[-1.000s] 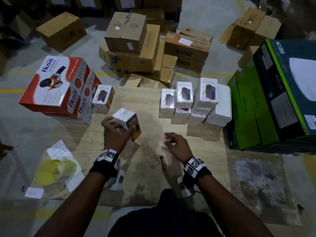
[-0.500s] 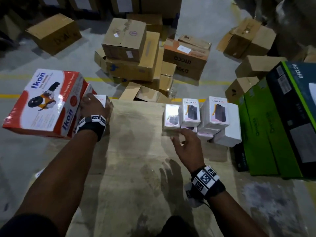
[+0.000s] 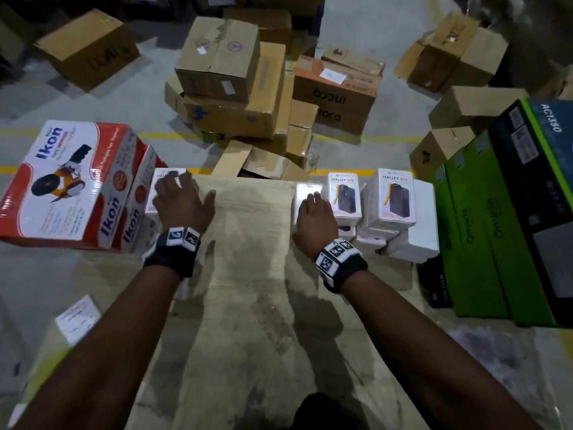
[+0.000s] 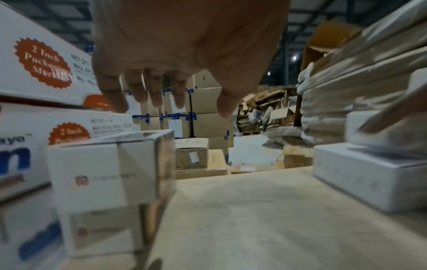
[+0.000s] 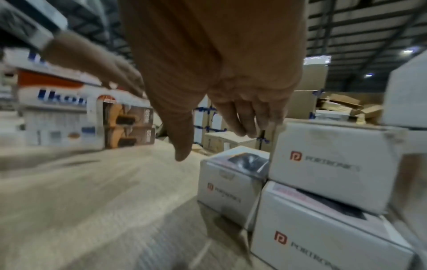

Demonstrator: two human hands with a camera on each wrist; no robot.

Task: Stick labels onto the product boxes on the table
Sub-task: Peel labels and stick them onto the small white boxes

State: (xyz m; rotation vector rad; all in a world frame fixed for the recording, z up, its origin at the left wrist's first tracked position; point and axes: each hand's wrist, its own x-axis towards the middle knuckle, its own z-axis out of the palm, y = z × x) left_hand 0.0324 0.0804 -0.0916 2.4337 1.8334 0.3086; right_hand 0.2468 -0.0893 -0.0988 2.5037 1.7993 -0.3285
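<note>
Small white product boxes stand in two groups on the wooden table (image 3: 254, 274). Next to the red Ikon cartons, a left stack of two (image 3: 161, 193) (image 4: 104, 164) sits under my left hand (image 3: 186, 187) (image 4: 161, 98). That hand is open with spread fingers and holds nothing. At the right, the group of Halley 20K boxes (image 3: 393, 200) (image 5: 332, 160) is stacked two high. My right hand (image 3: 311, 203) (image 5: 221, 138) lies with straight fingers over the group's leftmost box (image 3: 305, 189) (image 5: 231, 173). Whether it touches is unclear. A white label sheet (image 3: 77, 318) lies at the table's left edge.
Two red-and-white Ikon cartons (image 3: 68, 181) overhang the table's far left. Green and black Omada cartons (image 3: 511, 218) wall off the right side. Brown shipping cartons (image 3: 229, 82) are piled on the floor beyond the table's far edge.
My left hand carried a small box from the table's middle to the left stack and let it go. My right hand moved forward to the right group's leftmost box.
</note>
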